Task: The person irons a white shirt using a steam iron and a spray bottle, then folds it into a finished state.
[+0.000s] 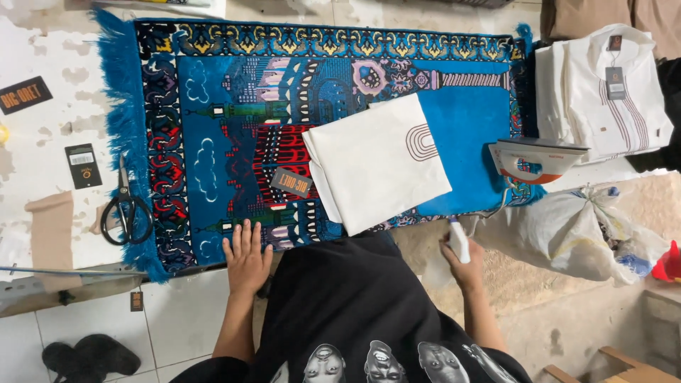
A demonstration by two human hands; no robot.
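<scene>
Bright, even daylight, soft faint shadows, sharp focus, slight wide-angle bending at edges.

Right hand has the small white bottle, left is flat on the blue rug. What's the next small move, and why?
Probably bring the right hand with the small white bottle up over the folded white garment. The garment lies flat on the blue patterned rug, the white iron rests beside it, and the left hand braces the rug's edge.

right hand (464,264): fingers wrap a white object (459,240), its kind unclear | shirt stack (603,92): right part cut by frame edge | red item (667,264): mostly cut off | folded white garment (376,163): hides rug (213,142) pattern beneath
</scene>
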